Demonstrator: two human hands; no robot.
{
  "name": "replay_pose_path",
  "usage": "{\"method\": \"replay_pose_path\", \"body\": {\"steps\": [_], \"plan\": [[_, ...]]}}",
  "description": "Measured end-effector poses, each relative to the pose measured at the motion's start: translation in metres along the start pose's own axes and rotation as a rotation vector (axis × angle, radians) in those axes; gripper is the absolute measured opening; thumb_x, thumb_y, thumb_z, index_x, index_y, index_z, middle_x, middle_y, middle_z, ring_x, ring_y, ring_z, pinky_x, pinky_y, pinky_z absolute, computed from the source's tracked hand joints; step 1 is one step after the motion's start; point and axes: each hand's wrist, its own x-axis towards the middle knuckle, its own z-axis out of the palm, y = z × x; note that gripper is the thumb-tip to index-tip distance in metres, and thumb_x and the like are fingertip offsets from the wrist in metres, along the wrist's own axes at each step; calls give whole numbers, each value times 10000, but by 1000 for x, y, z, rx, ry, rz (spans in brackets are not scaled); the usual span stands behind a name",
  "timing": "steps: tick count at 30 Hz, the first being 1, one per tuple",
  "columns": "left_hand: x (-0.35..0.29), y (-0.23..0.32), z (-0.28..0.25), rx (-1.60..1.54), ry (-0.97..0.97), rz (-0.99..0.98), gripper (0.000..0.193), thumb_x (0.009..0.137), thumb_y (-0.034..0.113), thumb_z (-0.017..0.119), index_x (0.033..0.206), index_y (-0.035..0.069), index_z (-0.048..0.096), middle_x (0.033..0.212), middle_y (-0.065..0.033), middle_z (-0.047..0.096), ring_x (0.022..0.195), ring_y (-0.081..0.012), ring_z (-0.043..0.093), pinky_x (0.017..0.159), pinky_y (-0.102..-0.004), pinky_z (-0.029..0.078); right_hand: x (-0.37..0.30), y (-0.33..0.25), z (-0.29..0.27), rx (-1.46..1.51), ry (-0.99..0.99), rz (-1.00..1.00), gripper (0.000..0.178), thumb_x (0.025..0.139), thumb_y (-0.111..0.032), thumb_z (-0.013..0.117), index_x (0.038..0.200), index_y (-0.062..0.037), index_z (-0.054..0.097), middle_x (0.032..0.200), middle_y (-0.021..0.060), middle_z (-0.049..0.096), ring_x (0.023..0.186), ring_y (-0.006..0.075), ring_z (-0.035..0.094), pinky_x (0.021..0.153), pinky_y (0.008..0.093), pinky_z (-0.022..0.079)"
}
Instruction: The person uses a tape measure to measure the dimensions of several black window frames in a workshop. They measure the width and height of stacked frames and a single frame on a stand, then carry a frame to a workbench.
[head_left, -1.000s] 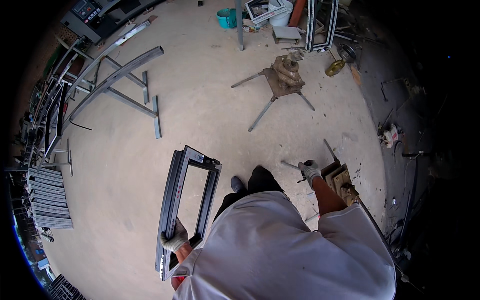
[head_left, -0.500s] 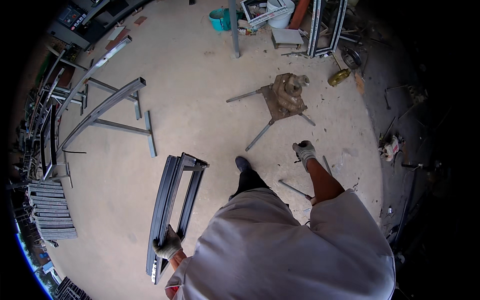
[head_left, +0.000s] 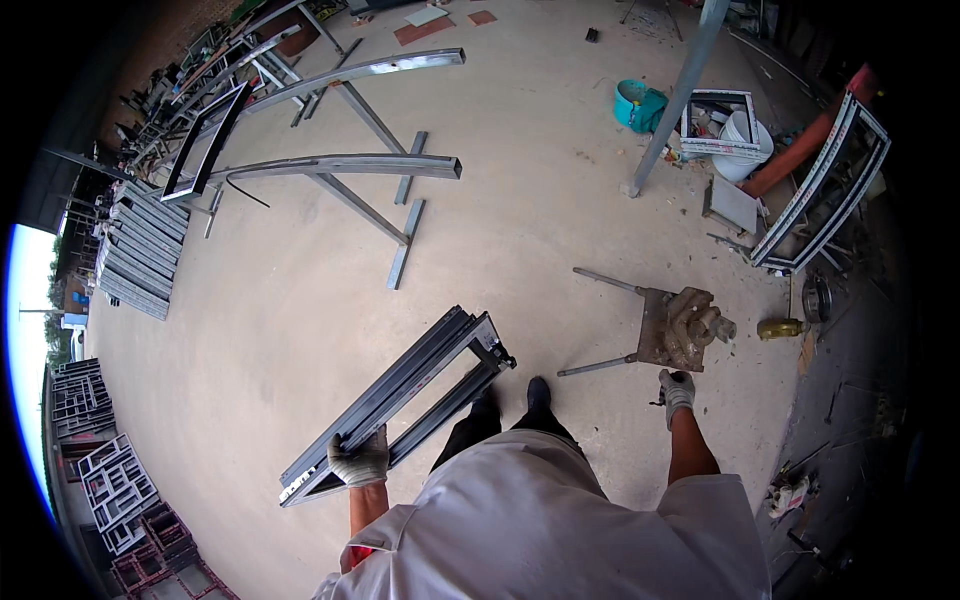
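My left hand [head_left: 360, 462], in a pale work glove, is closed round the near end of a long dark metal frame [head_left: 395, 382]. The frame looks like several profiles stacked together, with an open middle, and it slants up to the right past my feet. Out to the right, my gloved right hand [head_left: 678, 392] has its fingers curled. A small dark bit shows beside them; what it is, I cannot make out. Just beyond that hand stands a rusty vise [head_left: 692, 328] on a metal stand with thin legs [head_left: 600, 368].
Curved steel rails on trestles [head_left: 350, 165] stand at the far left, a black rectangular frame [head_left: 205, 140] leaning there. Below them lies a stack of metal bars [head_left: 140, 250]. A post [head_left: 675, 110], a teal bucket [head_left: 637, 105] and a white-edged frame [head_left: 770, 235] are at the far right.
My view has swung to the left, so the trestles and vise stand appear farther right. The dark frame, still in my left hand, now slants more. Both my feet now show.
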Motion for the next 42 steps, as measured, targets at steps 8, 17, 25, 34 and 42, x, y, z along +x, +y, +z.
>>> {"method": "replay_pose_path", "body": {"steps": [8,17,25,34,42], "plan": [[36,24,-8,-52,46,-1,552,881,356,609,1339,48,599,1397,-144,622,1342,-366,535,1150,-568,397,-28,-30,95,-210,-96,-69,397,825,-245,854,1101,-78,622,751,6,597,540,136,537,446,328,461],[118,51,-43,129,232,66,534,1000,520,535,1357,141,655,1418,-18,658,1306,-243,591,981,-479,492,-73,-94,157,-290,34,-173,546,766,-344,869,1124,1,643,903,63,698,807,190,646,790,366,553],[141,69,-30,302,283,192,488,983,524,590,1272,146,696,1341,-13,699,1202,-218,652,902,-409,538,-74,-70,193,-310,42,-186,533,807,-332,864,1146,12,638,827,39,646,653,141,574,602,340,524],[142,34,13,624,275,232,435,933,518,700,1180,161,731,1239,47,745,1101,-135,695,856,-366,568,6,0,143,-464,87,-95,478,784,-382,849,1079,-70,637,801,71,693,669,195,652,652,373,556],[145,-15,40,450,341,160,359,939,360,666,1166,86,718,1227,-78,742,1107,-258,692,927,-399,559,52,-68,78,-587,114,-222,399,774,-286,823,1052,-54,657,883,156,702,875,333,695,825,442,572]]}}
